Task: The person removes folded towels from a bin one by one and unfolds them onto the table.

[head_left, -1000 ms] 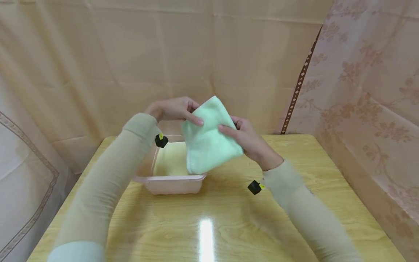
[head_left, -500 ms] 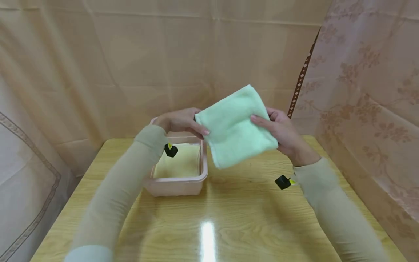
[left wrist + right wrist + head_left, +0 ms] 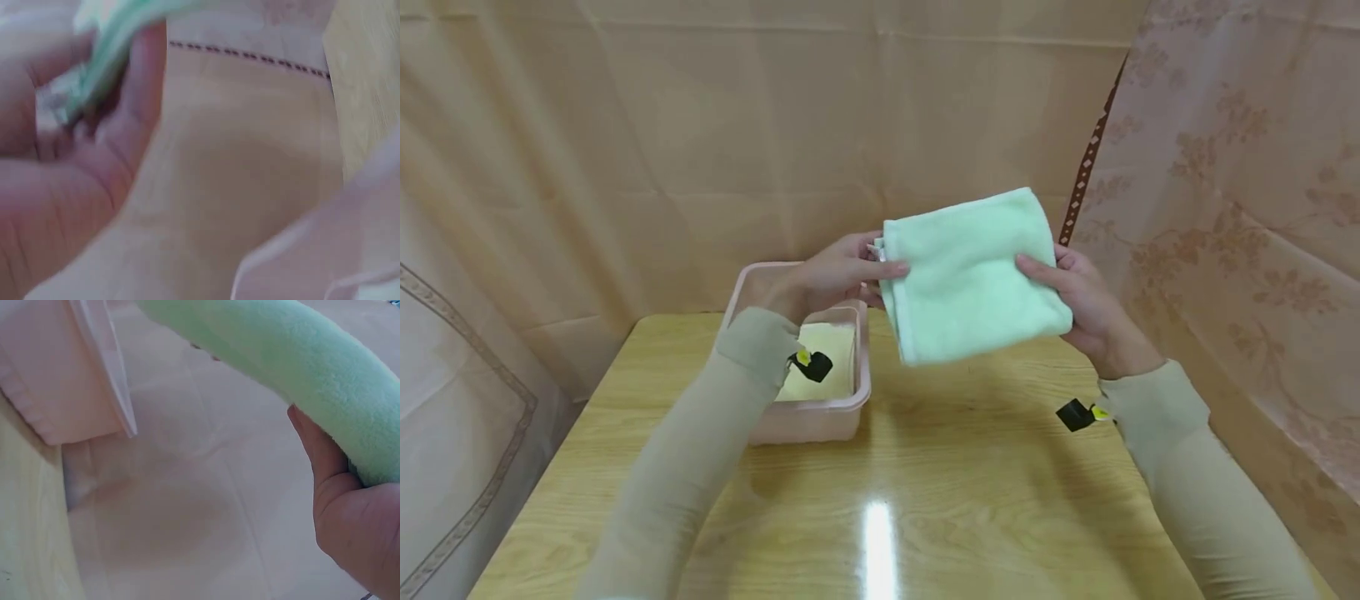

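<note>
A folded mint-green towel is held up in the air between both hands, above the table and to the right of the pink bin. At its left edge my left hand pinches it, thumb in front and the other fingers behind. My right hand grips the right edge, its thumb lying across the front face. Several layers of the fold show at the left edge. In the right wrist view the towel looks thick and fluffy, with the right hand under its edge. The left wrist view is blurred.
The pink bin stands on the wooden table at the back left, under the left forearm. Pale yellow folded cloth lies inside it. Beige curtain hangs behind the table, and a floral curtain on the right.
Both hands have carried the towel rightward, away from over the bin. The towel has turned to lie more level, and the left hand's hold has shifted along its left edge.
</note>
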`<state>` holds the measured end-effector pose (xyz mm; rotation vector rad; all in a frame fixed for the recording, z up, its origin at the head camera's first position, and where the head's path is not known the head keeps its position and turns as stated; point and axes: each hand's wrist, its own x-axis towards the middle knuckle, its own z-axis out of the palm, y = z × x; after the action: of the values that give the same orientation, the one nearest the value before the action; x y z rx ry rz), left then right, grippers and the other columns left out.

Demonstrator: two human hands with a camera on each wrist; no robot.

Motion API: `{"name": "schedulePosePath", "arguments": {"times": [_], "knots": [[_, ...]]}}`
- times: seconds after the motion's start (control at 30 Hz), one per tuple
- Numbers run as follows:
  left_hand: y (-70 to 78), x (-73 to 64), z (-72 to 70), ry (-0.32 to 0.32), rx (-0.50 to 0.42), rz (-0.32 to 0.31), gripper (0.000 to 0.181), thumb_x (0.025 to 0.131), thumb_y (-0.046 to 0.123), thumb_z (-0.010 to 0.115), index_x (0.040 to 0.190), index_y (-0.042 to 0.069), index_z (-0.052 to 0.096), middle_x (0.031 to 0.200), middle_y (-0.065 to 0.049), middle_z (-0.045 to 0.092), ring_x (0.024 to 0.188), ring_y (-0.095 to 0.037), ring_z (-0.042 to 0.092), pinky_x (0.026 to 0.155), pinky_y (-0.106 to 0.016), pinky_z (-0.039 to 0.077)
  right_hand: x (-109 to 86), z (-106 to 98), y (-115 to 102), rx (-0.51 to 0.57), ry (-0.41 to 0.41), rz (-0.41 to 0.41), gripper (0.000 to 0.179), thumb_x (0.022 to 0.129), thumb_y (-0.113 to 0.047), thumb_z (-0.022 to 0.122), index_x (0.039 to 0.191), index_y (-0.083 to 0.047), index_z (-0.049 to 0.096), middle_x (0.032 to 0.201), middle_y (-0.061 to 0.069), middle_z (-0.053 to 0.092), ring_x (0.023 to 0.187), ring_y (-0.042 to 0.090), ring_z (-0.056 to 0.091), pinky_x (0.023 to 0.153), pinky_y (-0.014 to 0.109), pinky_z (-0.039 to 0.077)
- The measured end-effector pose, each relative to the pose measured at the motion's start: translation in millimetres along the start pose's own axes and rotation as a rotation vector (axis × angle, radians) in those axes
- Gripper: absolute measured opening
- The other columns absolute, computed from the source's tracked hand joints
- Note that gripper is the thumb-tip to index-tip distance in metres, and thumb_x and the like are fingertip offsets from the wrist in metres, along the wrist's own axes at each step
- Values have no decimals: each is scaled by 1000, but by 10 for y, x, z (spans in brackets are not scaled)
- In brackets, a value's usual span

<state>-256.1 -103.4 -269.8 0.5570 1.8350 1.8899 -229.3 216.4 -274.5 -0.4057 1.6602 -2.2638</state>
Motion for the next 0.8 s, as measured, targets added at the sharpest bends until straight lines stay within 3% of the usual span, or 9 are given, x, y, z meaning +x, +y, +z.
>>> {"name": "schedulePosePath", "arguments": {"times": [0.17,0.3,0.37,0.47,0.53,0.63,0.73,0.8], "knots": [[7,-9,335,228,17,-50,38,103,16,61,139,6,50,127,-13,62,106,-27,65,90,-41,55,7,-105,114,44,39,19,41,103,-18,60,140,-6,46,115,7,67,97,19,71,76,34,61],[-81,23,566,316,78,-71,46,105,18,58,146,10,38,130,-11,56,111,-26,61,88,-43,53,11,-203,233,71,54,21,44,104,-18,58,143,-6,42,116,7,66,98,18,70,76,33,60],[-157,41,674,353,109,-66,63,101,13,65,151,11,28,133,-11,52,117,-27,58,93,-46,53,5,-259,294,80,60,25,42,105,-17,58,143,-6,44,114,7,66,97,18,70,75,32,60],[-337,55,839,382,175,-42,102,87,3,79,159,16,8,145,-12,42,127,-28,50,104,-45,46,-17,-348,381,70,70,35,39,105,-16,58,141,-8,47,113,6,66,96,17,70,75,32,60],[-486,55,952,386,232,-11,125,79,-1,85,160,21,-7,153,-14,35,132,-28,45,109,-43,42,-34,-411,438,64,80,49,36,104,-16,58,139,-10,49,111,5,67,95,17,70,74,32,60],[-723,57,1091,385,311,65,138,76,-5,84,159,28,-21,162,-15,22,137,-28,40,105,-40,46,-52,-509,522,91,69,71,32,105,-14,56,137,-11,50,109,5,67,93,18,71,73,32,61],[-932,68,1164,414,338,180,132,79,-11,77,159,36,-17,166,-9,17,140,-24,37,94,-37,52,-52,-588,606,127,48,90,29,107,-12,53,135,-10,50,106,6,68,91,18,71,72,32,61],[-1054,74,1182,437,290,254,124,82,-12,73,160,40,-6,161,-8,27,131,-24,48,85,-37,56,-52,-634,658,141,37,99,26,107,-12,51,133,-9,50,105,7,68,91,19,71,72,32,61]]}}
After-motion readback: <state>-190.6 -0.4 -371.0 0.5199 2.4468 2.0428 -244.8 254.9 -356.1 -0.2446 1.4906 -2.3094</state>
